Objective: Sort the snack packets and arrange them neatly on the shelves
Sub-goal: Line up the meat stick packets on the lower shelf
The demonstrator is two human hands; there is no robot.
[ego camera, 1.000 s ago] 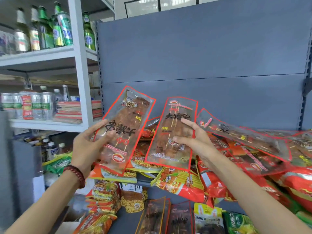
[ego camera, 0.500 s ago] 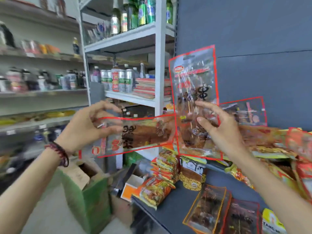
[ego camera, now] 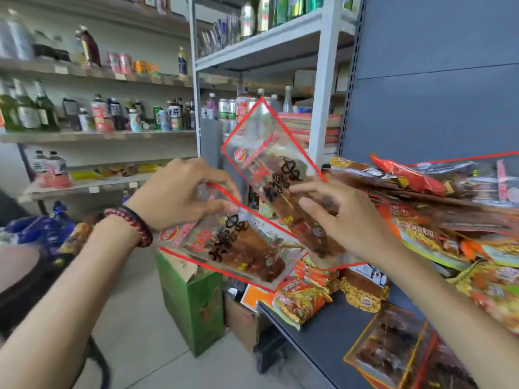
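At the far left stands a drinks rack (ego camera: 98, 136), well apart from the work. The left hand (ego camera: 179, 197) pinches the lower packet (ego camera: 233, 245) at its upper edge with curled fingers, and the packet lies slanted in the air above a green box (ego camera: 193, 301) on the floor. Just beside it, overlapping at one corner, the upper packet (ego camera: 278, 175) tilts up, pinched near its middle by the right hand (ego camera: 345, 217), thumb on the front. Both are clear, red-edged pouches of brown skewered snack. They look light, floppy and slick, so a hold on the flat sealed rim seems safest, not the lumpy middle. To the right, the dark shelf (ego camera: 331, 335) has some bare space, but a noodle packet (ego camera: 300, 299) overhangs its near edge and a loose heap of packets (ego camera: 449, 214) crowds the level above, likely to slide if nudged.
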